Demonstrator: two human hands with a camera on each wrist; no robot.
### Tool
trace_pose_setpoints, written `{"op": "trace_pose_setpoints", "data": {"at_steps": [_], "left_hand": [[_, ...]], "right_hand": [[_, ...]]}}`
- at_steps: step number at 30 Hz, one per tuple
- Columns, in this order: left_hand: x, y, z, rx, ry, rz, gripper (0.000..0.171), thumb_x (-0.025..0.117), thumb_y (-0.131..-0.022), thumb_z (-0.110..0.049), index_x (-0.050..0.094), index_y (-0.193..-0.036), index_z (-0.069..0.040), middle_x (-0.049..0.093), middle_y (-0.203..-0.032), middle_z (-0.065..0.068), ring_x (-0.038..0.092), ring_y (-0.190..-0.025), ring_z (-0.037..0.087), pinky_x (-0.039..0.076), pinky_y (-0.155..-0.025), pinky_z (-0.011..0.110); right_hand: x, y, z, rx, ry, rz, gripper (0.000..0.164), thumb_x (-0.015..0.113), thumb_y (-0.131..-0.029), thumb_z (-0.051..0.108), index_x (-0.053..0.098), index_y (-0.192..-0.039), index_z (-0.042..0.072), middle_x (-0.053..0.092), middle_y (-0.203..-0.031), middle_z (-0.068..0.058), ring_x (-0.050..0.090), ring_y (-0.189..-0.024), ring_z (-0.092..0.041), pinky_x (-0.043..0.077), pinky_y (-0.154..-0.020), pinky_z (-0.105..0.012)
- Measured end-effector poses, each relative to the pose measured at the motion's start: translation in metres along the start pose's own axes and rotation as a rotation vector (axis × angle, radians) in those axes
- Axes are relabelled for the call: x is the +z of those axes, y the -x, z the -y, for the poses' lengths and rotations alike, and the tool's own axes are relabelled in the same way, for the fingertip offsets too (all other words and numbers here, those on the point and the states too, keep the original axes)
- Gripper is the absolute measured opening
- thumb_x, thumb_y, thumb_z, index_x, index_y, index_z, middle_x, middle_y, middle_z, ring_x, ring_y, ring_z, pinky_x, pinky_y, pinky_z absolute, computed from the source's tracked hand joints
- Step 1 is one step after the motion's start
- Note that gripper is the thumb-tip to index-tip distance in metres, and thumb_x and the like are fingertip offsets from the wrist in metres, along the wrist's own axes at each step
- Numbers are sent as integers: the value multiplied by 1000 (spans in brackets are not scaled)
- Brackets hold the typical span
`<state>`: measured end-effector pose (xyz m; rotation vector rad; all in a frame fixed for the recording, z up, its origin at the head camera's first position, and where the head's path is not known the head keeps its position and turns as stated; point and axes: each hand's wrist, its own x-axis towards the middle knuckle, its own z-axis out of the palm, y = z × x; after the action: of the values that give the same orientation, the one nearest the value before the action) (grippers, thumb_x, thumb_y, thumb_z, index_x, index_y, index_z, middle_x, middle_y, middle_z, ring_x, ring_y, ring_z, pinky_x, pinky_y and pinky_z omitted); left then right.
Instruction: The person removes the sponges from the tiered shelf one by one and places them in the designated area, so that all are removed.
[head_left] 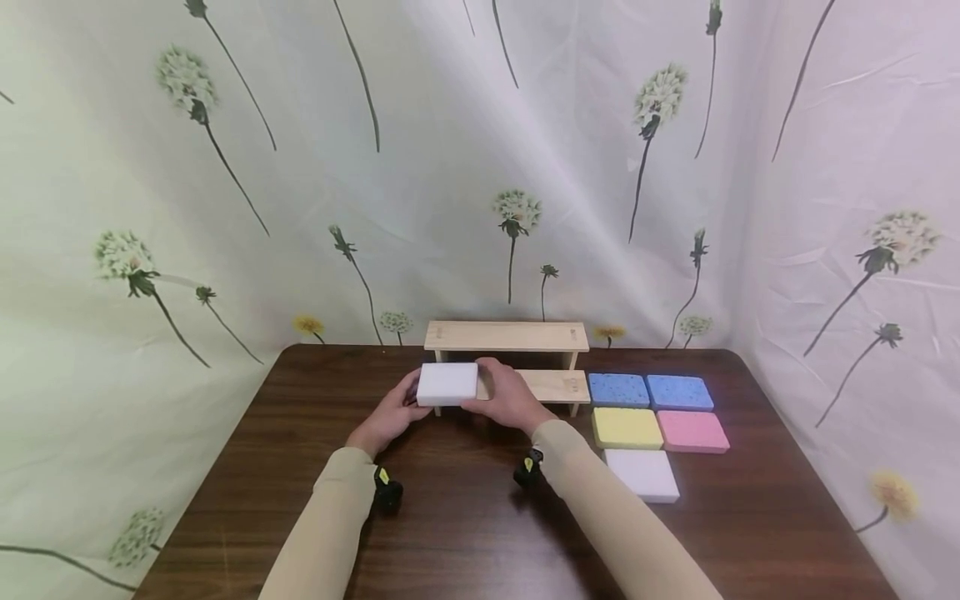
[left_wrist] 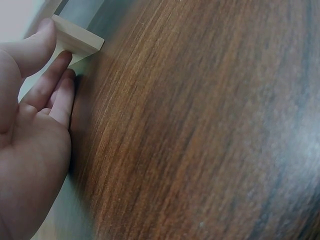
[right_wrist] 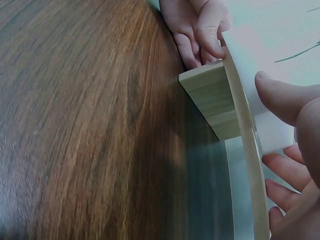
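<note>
A white sponge [head_left: 447,384] is at the left end of the low front tier [head_left: 551,386] of a wooden two-tier rack. My left hand [head_left: 392,418] holds its left side, with the thumb near the front corner. My right hand [head_left: 512,398] grips the right side between thumb and fingers. In the right wrist view the sponge [right_wrist: 245,60] sits over the rack's board, close against it; whether it rests there fully I cannot tell. The left wrist view shows my left hand [left_wrist: 35,115] by the rack's end leg [left_wrist: 80,37]; its sponge contact is hidden there.
The rack's upper tier [head_left: 506,336] stands behind, near the patterned cloth wall. Right of the rack, on the brown table [head_left: 450,533], lie two blue sponges [head_left: 618,390] [head_left: 679,392], a yellow sponge [head_left: 627,428], a pink sponge [head_left: 693,432] and another white sponge [head_left: 642,475].
</note>
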<state>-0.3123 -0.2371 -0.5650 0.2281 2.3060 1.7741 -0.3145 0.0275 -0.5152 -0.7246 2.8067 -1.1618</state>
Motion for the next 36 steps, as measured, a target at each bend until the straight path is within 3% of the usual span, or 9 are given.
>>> {"op": "trace_pose_setpoints", "data": {"at_steps": [11,36], "left_hand": [[1,1,-1,27,22,11,81,64,-98,4,23,-167,-10,43,-161,23,40,-150,38,29,-125,53],[-1,0,0,-62,-3,-3,77,63,-102,-4,26,-167,-24,46,-160,18,38,-152,36,29,-125,56]], "right_hand": [[-5,2,-6,1,-23,-4,85,87,-88,41,46,-153,6,59,-149,-13,57,-133,-28,45,-114,-46],[-30,30,1,13,-13,14,84,85,-89,44,45,-155,11,57,-152,-12,55,-138,-30,46,-114,-49]]}}
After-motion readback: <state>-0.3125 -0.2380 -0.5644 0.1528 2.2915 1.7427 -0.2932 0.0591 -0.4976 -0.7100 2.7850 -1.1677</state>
